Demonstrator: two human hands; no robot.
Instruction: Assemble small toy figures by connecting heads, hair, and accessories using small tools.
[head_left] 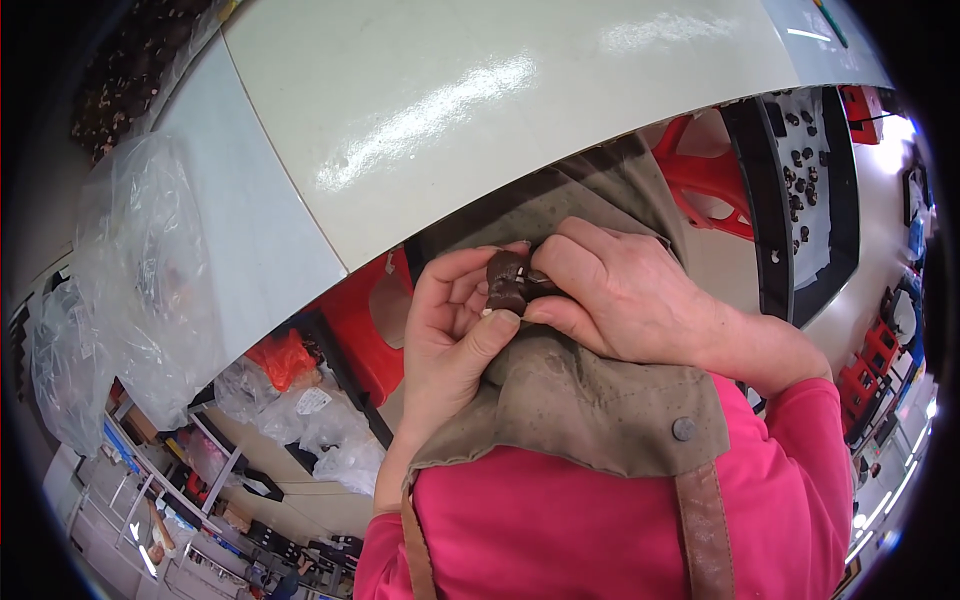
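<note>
Above my lap, just off the table's near edge, my two hands meet around a small dark brown moulded piece (pixel 507 282) with a rounded, lumpy shape and pale spots. My left hand (pixel 445 325) grips it from the left between thumb and fingers. From the right, my right hand (pixel 630 290) is closed, its thumb and forefinger pinching a dark brown part beside it. Whether that part is joined to the piece or separate, I cannot tell. A brown apron (pixel 590 400) lies beneath both hands.
The pale glossy table (pixel 560 130) spans the front. A heap of dark brown pieces (pixel 130 70) is at far left, near a clear plastic bag (pixel 145 270). At right, a black-rimmed tray (pixel 845 220) holds several small dark pieces by a red stool (pixel 705 180).
</note>
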